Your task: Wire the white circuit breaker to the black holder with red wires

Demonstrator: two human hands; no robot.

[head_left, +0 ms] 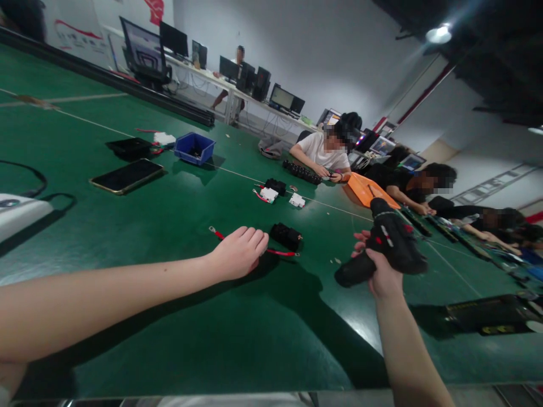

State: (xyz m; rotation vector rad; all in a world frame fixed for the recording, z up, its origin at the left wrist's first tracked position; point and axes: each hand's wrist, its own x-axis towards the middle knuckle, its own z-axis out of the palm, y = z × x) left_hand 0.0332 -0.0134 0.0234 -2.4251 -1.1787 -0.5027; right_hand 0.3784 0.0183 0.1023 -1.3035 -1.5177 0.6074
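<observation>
"How is the light at your end?"
"Dim and uneven; a ceiling lamp (439, 34) flares white at upper right, while the ceiling near it sinks almost to black; a pale glare lies on the green tabletop (190, 356) beside my right forearm (409, 339)."
"And the shadows?"
"Dark; one runs beneath my left forearm (127, 294), another spreads broadly across the green."
"Is it sharp?"
"Only partly; the drill (396, 243) in my right hand (385, 274) looks soft; the far right smears; the wide view tilts the room and stretches my left forearm."
</observation>
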